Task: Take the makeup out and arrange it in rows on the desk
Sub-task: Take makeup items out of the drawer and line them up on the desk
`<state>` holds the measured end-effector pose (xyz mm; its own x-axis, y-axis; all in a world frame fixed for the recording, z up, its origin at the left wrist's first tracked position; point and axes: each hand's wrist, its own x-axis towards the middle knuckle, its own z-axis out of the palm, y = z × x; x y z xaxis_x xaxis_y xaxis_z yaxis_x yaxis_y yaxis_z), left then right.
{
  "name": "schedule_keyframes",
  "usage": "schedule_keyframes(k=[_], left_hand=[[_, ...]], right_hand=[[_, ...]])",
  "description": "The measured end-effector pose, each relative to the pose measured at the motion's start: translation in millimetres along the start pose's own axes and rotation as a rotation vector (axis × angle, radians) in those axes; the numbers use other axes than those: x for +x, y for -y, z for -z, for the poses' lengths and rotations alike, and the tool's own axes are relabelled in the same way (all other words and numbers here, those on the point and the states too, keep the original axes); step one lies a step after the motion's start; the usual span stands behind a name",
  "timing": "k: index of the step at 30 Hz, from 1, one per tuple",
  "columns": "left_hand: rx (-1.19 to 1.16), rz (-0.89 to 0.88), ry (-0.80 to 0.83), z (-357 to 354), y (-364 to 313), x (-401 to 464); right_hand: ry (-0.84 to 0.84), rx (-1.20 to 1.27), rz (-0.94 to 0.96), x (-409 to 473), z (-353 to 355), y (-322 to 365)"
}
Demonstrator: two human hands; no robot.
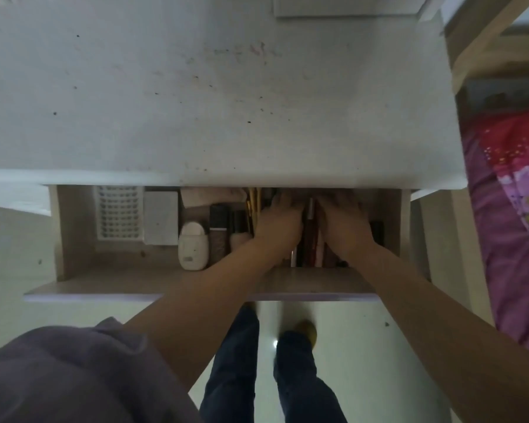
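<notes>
Reaching both hands into the open drawer [74, 239] under the desk [226, 117], we cup our left hand [277, 222] and right hand [344, 222] around the makeup [310, 236], whose grip we cannot confirm, and should gather gently.

White desk [196, 102], its top speckled with dark marks; a flat white object [345, 6] lies at its far edge. Open drawer [165, 282] below holds a white tray [119, 213], white box [161, 218] and assorted makeup [219, 236].
</notes>
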<state>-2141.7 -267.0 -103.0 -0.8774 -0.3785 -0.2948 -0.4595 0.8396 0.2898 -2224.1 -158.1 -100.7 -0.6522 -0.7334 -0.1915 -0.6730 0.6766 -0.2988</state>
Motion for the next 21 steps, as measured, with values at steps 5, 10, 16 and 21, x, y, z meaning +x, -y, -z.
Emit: schedule_keyframes(k=[5, 10, 16, 21], left_hand=[[-0.371, 0.116, -0.096, 5, -8, -28], [-0.533, 0.079, -0.136, 27, -19, -74], [-0.735, 0.090, -0.320, 120, -13, -29], [-0.762, 0.147, -0.357, 168, -3, 58]], right_hand=[[-0.016, 0.306, 0.042, -23, 12, 3], [-0.038, 0.551, 0.142, -53, 41, 10], [-0.194, 0.742, 0.196, 3, 131, 8], [-0.205, 0.725, 0.065, 90, 166, 4]])
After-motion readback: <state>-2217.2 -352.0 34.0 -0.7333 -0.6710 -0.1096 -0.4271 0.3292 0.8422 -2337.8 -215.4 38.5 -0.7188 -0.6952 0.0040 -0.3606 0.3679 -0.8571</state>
